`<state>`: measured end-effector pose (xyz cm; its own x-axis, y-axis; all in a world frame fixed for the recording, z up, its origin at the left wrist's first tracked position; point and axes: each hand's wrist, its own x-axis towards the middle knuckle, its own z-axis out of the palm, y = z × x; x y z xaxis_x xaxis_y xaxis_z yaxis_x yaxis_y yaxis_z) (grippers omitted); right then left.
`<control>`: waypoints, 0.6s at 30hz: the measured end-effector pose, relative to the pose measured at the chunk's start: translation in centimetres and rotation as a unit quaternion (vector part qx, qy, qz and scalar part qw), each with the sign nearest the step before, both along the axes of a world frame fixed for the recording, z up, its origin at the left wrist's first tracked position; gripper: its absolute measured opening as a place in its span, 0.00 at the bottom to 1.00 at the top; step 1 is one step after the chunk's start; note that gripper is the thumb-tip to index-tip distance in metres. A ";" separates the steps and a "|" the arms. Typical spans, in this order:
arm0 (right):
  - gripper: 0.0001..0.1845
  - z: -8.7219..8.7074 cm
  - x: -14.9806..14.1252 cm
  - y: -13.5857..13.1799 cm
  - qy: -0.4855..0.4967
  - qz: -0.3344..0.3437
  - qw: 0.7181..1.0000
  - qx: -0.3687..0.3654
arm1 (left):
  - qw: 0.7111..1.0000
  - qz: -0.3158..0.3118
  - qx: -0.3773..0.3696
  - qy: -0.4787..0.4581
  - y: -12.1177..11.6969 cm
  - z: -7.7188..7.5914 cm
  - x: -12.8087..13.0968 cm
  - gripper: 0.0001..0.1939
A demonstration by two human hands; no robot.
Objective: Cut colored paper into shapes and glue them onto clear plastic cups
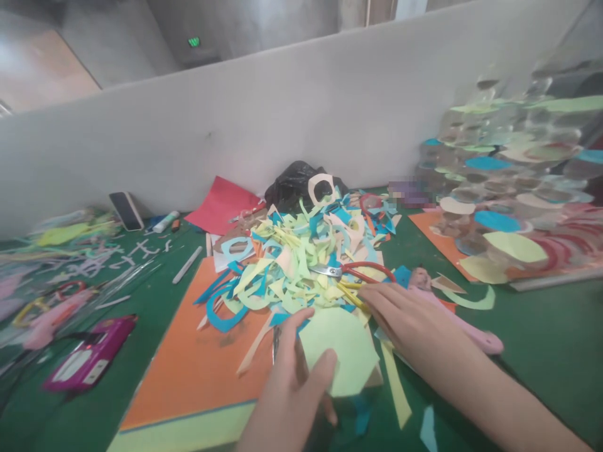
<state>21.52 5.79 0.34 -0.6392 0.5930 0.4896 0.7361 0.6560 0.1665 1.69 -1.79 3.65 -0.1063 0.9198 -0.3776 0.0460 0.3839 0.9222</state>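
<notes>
My left hand (294, 383) pinches a light green cut paper shape (342, 351) between thumb and fingers, low in the middle of the view. My right hand (409, 320) lies flat with its fingers stretched toward the heap of coloured paper scraps (301, 263). Its fingertips are just below the red-handled scissors (360, 271), which rest on the heap. I cannot tell whether the fingers touch the scissors. A pink utility knife (464, 326) lies partly under my right hand and wrist.
An orange sheet (198, 364) lies on the green mat (541, 339). A red sheet (221, 204) and a black bag (294, 182) sit by the grey partition. A magenta device (89, 358), a phone (126, 210) and blurred paper circles (509, 182) flank the work.
</notes>
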 end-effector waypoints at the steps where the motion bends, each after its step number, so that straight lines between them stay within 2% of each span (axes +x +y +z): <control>1: 0.25 -0.3 -0.1 0.0 0.006 -0.001 1.000 -0.017 | 1.000 0.009 0.001 0.002 0.1 0.0 0.2 0.33; 4: 0.26 -0.7 -0.5 0.0 0.005 -0.022 0.998 -0.057 | 0.999 0.044 0.019 0.021 0.2 0.1 0.0 0.29; 7: 0.27 -1.0 -1.1 0.3 -0.012 -0.051 0.996 -0.066 | 0.995 0.085 0.041 0.043 0.0 0.8 -0.6 0.28; 13: 0.29 -1.5 -1.6 2.6 -0.055 -0.099 0.993 -0.040 | 0.986 0.143 0.014 0.080 0.1 3.2 -1.1 0.29; 18: 0.23 -0.5 -2.0 4.5 -0.109 -0.116 0.982 -0.099 | 0.983 0.169 0.019 0.075 1.6 5.1 -1.1 0.26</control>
